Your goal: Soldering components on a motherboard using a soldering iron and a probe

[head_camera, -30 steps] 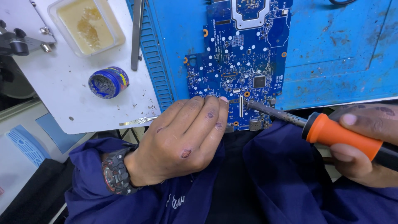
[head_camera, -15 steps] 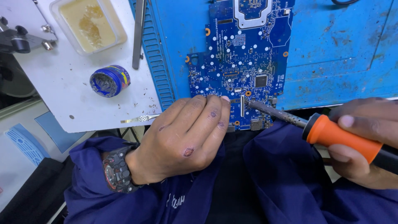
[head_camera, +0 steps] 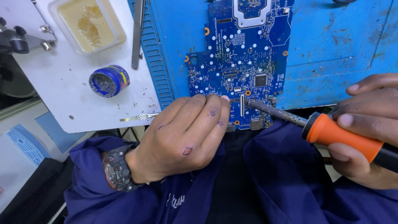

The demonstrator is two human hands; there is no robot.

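A blue work mat (head_camera: 340, 54) covers the far right of the bench, scuffed and stained, with a ribbed edge along its left side. To its left lies a white board (head_camera: 62, 79) speckled with debris. On the mat, at the centre, rests a blue circuit board (head_camera: 244, 62), its near edge reaching the mat's near border.

The left hand (head_camera: 182, 137) lies palm down at the near edge of the circuit board, fingers together and curled, their tips pressing on the board's near left corner; whether anything sits under them cannot be told. A dark wristwatch (head_camera: 116, 172) with red trim wraps that wrist, above a navy sleeve.

The right hand (head_camera: 365, 128) comes in from the right, closed around a soldering iron (head_camera: 331, 130) by its orange grip. The iron's dark metal shaft slants left and far, and its tip touches the circuit board just right of the left fingertips, beside a narrow white connector.

On the white board, a clear tub (head_camera: 87, 25) of yellowish paste stands at the far side, a small round blue tin (head_camera: 108, 80) sits nearer, and thin metal tweezers (head_camera: 139, 118) lie near its near edge.
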